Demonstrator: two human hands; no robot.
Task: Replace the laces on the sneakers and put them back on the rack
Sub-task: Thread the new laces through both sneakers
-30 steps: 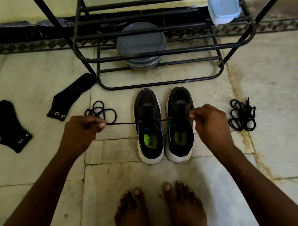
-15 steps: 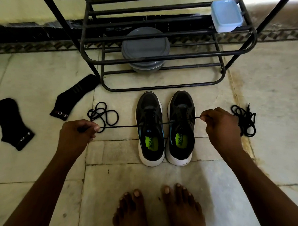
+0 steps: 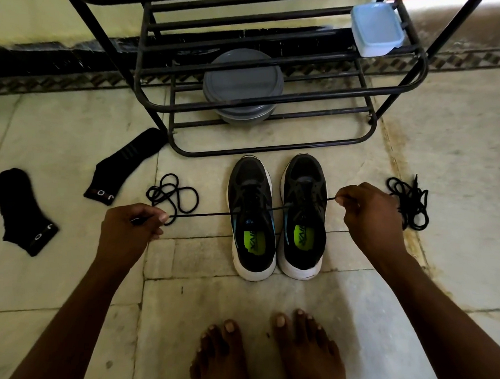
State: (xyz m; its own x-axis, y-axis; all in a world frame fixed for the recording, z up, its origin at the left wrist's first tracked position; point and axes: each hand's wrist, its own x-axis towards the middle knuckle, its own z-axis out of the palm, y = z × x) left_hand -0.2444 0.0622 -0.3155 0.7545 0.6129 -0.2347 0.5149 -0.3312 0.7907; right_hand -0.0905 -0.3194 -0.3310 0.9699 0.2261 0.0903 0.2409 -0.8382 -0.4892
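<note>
- Bare feet (image 3: 264, 350) stand on the pale stone floor (image 3: 224, 300).
- The left hand (image 3: 129, 227) and right hand (image 3: 369, 213) each pinch an end of a thin black lace (image 3: 207, 215), clamped tight, stretching it taut across the black, white-soled sneakers (image 3: 252, 232).
- Lacing looks barely begun. A loose black lace coil (image 3: 171, 194) and a tangled black lace bundle (image 3: 408, 202) lie on either side.
- A second ago the hands were closer together, and the right was over the shoe.
- The sneakers sit before the black metal rack (image 3: 273, 150), not yet on it.
</note>
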